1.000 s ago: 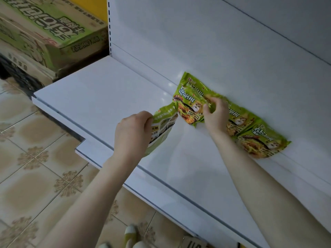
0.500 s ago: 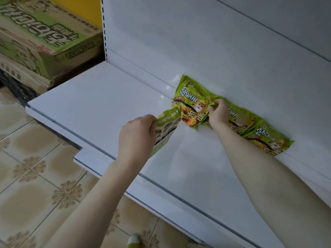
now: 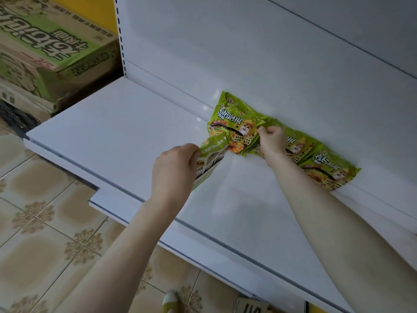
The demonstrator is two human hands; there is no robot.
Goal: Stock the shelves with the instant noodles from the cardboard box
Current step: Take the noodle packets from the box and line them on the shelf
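Note:
Green instant-noodle packets lean in a row against the white back panel of the shelf [image 3: 117, 132]. The leftmost packet [image 3: 232, 123] stands upright, and my right hand [image 3: 272, 141] pinches its right edge. More packets [image 3: 329, 168] run to the right behind my right wrist. My left hand [image 3: 176, 168] grips another green packet [image 3: 209, 159] by its left end, held tilted just above the shelf, in front of the row. Its upper corner overlaps the bottom left of the leftmost packet.
Stacked cardboard noodle boxes [image 3: 52, 55] with green print sit to the left of the shelf unit. The perforated shelf upright [image 3: 120, 35] stands beside them. Patterned floor tiles [image 3: 40, 233] lie below the stepped shelf front edge [image 3: 126, 219]. A shoe tip [image 3: 170, 301] shows at the bottom.
My right hand slid from flat on the packets to pinching the leftmost packet's edge. My left hand kept its packet and stayed close to the row. The view shifted slightly right.

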